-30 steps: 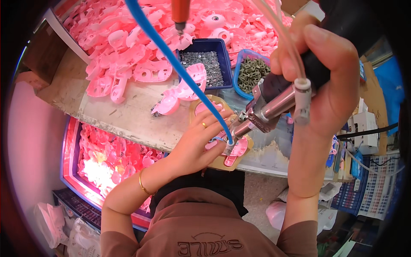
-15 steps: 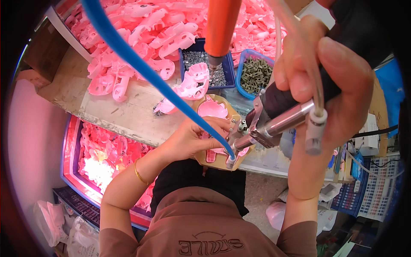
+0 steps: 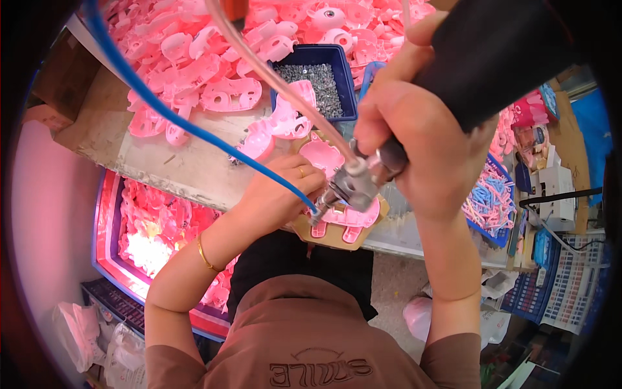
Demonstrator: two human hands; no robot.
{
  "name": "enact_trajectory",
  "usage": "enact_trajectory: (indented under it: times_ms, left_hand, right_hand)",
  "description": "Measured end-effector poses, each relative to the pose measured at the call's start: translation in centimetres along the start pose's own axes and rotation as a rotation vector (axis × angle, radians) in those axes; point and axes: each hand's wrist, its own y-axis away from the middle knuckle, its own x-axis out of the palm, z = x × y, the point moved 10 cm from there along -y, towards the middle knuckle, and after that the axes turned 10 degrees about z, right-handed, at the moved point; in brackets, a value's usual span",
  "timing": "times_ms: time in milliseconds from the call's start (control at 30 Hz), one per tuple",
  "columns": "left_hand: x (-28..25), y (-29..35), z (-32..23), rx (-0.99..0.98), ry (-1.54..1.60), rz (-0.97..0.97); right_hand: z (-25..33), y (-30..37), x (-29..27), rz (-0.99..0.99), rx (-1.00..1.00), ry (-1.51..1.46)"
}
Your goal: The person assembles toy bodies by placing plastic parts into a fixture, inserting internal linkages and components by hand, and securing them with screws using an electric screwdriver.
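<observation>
My right hand (image 3: 431,139) is wrapped round the black grip of a powered screwdriver (image 3: 499,58), tilted with its metal head pointing down and left. A blue hose (image 3: 175,117) and a clear tube (image 3: 278,81) run to that head. Beneath it, a pink plastic shell (image 3: 322,155) lies in a tan holding block (image 3: 337,241) at the table's near edge. My left hand (image 3: 275,194) rests at the block's left side, fingers bent together close to the tool's tip. Its fingertips are partly hidden, so what they grip cannot be made out.
Pink shells are heaped across the back of the table. A dark blue bin (image 3: 348,87) of small screws stands behind the block, with loose pink shells (image 3: 288,120) beside it. A blue basket (image 3: 502,240) of pink and blue pieces is right. A crate (image 3: 103,227) of pink parts sits lower left.
My right hand and the screwdriver have moved left, and the tool's head has swung left over the block. My left hand has shifted slightly left. The hanging orange tool has risen mostly out of view.
</observation>
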Motion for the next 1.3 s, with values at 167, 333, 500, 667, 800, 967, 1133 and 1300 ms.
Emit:
enact_trajectory:
  times_ms: [167,333,500,667,800,967,1133,1300]
  left_hand:
    - [0.7,0.0,-0.6,0.006,-0.167,-0.018]
    - [-0.6,0.5,-1.3,0.007,-0.101,-0.070]
    - [-4.1,3.7,-0.2,-0.204,-0.105,-0.162]
    - [-6.6,8.2,5.3,-0.516,-0.251,-0.230]
    - [-5.4,9.8,11.0,-0.713,-0.224,-0.078]
    - [-5.2,8.6,11.8,-0.729,-0.128,0.007]
    - [-4.0,7.7,7.5,-0.660,-0.237,0.117]
    - [-0.5,2.6,-3.3,-0.096,0.035,0.121]
  right_hand:
    - [-1.2,1.5,-1.8,-0.193,0.041,0.185]
    - [2.2,-0.8,-3.0,0.106,0.001,0.199]
    - [5.3,-2.0,-7.5,-0.010,-0.158,0.434]
    - [4.1,-2.1,-8.8,0.078,-0.089,0.407]
    - [2.6,-2.6,-9.2,0.012,-0.028,0.234]
    - [2.4,-2.4,-8.5,0.191,-0.233,0.351]
    - [2.7,-3.3,-8.6,0.003,0.019,0.116]
    - [3.3,-3.5,-10.6,-0.121,0.006,0.166]
